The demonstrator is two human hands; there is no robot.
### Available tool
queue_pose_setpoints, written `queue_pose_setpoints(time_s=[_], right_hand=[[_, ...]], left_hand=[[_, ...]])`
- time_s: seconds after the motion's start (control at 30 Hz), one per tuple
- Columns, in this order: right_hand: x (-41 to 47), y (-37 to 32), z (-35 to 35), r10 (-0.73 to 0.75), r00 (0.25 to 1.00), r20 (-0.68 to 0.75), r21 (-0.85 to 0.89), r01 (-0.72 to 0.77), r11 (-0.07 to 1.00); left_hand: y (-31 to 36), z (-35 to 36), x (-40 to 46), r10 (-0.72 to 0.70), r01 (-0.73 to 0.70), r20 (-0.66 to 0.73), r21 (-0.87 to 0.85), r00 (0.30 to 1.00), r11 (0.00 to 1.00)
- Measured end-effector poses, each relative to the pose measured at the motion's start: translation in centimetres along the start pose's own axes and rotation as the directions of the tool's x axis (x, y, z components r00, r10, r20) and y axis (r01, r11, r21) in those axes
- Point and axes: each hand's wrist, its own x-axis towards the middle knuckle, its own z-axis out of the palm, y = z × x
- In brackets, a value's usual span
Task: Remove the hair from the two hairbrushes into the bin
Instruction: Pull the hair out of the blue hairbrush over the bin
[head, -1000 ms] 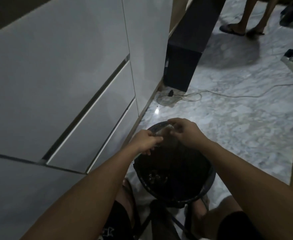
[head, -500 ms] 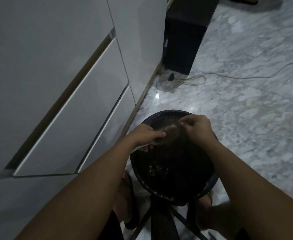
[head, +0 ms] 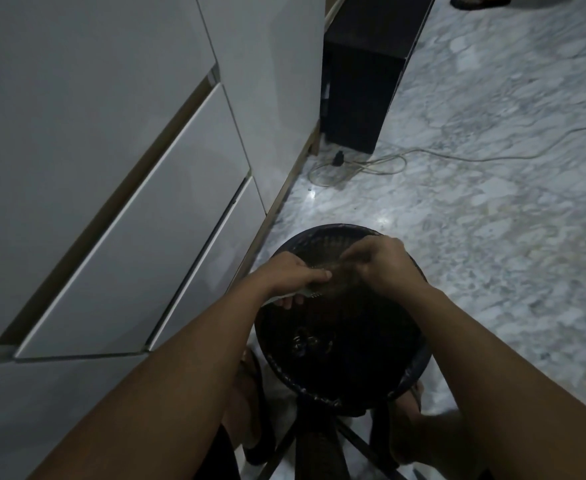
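Black bin (head: 412, 370) below; left hand (head: 289, 276) grips the hairbrush (head: 322, 285), right hand (head: 386, 263) fingers (head: 353, 253) pinching its hair (head: 341, 273).

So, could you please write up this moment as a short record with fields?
left hand: left hand grips the hairbrush by one end
right hand: right hand pinches at the brush's bristle side, apparently at hair; too dim to be sure
position: both hands over the open black bin
bin contents: dark; a few shiny bits, unclear
second brush: not visible
surroundings: white drawers on the left, marble floor, a cable
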Motion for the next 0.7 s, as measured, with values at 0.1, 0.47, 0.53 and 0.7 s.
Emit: queue_pose_setpoints(time_s=[0.1, 0.47, 0.53, 0.7], right_hand=[[0.2, 0.2, -0.8, 0.095, 0.989, -0.111, 0.059, -0.089, 0.994], [0.3, 1.5, -1.5, 0.105, 0.990, 0.095, 0.048, -0.110, 0.993], [0.0, 0.9, -0.8, 0.030, 0.978, 0.204, 0.077, -0.047, 0.996], [-0.2, 0.0, 0.8, -0.092, 0.980, 0.176, 0.017, 0.090, 0.996]], left_hand=[[-0.2, -0.4, -0.1, -0.012, 0.011, -0.034, -0.032, 0.999, 0.999], [-0.8, -1.0, 0.0, -0.017, 0.018, -0.083, 0.011, 0.996, 1.000], [-0.5, -0.8, 0.0, -0.015, 0.016, -0.078, 0.008, 0.997, 1.000], [-0.2, -0.7, 0.0, -0.014, 0.014, -0.069, 0.002, 0.998, 1.000]])
